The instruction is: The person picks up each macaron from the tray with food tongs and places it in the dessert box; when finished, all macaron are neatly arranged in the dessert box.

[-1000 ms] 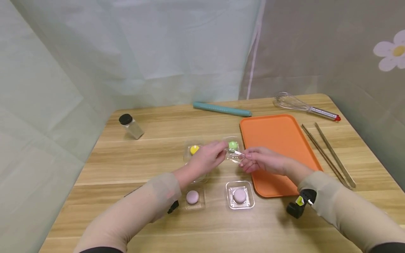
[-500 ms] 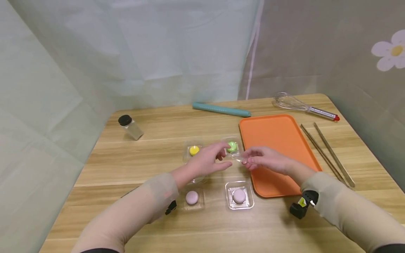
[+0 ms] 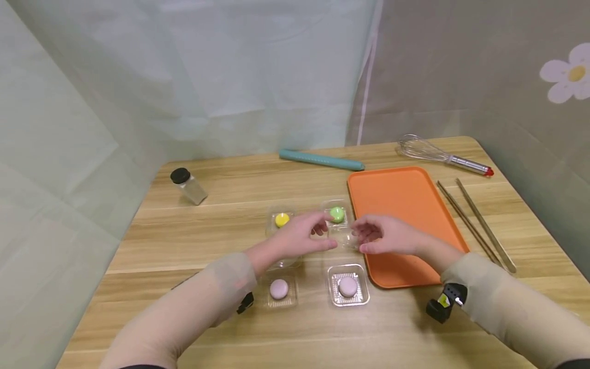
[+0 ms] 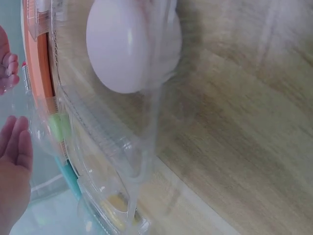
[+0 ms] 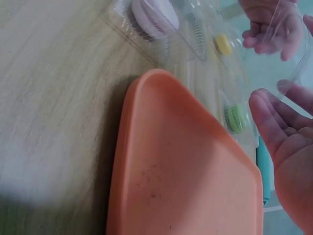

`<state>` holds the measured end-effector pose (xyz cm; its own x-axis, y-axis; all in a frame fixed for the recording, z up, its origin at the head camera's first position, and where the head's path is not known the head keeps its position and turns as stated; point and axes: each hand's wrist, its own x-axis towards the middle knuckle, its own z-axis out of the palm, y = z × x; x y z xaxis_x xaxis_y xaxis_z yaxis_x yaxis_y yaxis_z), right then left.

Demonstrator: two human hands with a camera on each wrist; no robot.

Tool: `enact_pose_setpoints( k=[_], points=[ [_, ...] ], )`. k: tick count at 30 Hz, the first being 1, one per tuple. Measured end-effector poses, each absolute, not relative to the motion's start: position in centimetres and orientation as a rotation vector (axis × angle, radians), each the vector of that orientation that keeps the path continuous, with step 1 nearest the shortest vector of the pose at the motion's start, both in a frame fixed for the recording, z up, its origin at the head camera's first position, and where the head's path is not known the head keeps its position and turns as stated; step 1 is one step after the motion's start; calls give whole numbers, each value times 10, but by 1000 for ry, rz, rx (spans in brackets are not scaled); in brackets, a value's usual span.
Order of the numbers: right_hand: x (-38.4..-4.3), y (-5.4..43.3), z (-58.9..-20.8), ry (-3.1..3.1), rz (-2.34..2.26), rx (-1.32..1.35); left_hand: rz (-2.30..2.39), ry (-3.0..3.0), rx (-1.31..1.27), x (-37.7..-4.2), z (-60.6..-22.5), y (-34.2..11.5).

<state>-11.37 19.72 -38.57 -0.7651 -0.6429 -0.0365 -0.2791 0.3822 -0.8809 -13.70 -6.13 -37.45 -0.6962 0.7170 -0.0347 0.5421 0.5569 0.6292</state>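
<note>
A small clear plastic lid [image 3: 342,237] is raised between the two hands. My right hand [image 3: 387,234] has its thumb and bent fingers around the lid's right edge. In the right wrist view the clear edge [image 5: 299,68] runs at the fingertips. My left hand [image 3: 306,236] faces it, thumb and fingers apart, fingertips close to the lid's left side. Just beyond the hands a green macaron [image 3: 337,214] lies in a clear tray, and a yellow macaron [image 3: 282,220] in another lies left of it. Closer in are two pale lilac macarons [image 3: 278,289] in clear trays.
An orange tray [image 3: 405,195] lies under and right of the right hand. Two long thin sticks [image 3: 484,225] and a whisk [image 3: 442,156] lie beyond it. A teal rolling pin [image 3: 321,160] is at the back edge; a black-capped jar [image 3: 189,186] stands at left.
My left hand has let go of the lid and spread its thumb and fingers. The right hand's thumb has moved away from its pinch. The clear lid now lies flatter between the hands.
</note>
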Motion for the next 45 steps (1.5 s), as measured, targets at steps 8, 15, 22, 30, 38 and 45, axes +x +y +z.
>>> enact_pose_setpoints(
  k=[8, 15, 22, 30, 38, 45],
  points=[
    [-104, 194, -381, 2469, -1152, -925, 782, 2386, 1059, -131, -379, -60],
    [-97, 195, -382, 2603, -987, -1108, 676, 2443, 1160, -122, -378, -57],
    [-82, 196, -392, 2667, -897, -1269, 438, 2507, 1273, -107, -382, -51],
    [-67, 192, -403, 2712, -738, -1242, 389, 2590, 1344, -89, -396, -49],
    [-60, 189, -414, 2756, -623, -1489, 129, 2631, 1471, -81, -406, -49],
    [-59, 186, -419, 2776, -593, -1493, 92, 2633, 1480, -82, -407, -48]
  ],
)
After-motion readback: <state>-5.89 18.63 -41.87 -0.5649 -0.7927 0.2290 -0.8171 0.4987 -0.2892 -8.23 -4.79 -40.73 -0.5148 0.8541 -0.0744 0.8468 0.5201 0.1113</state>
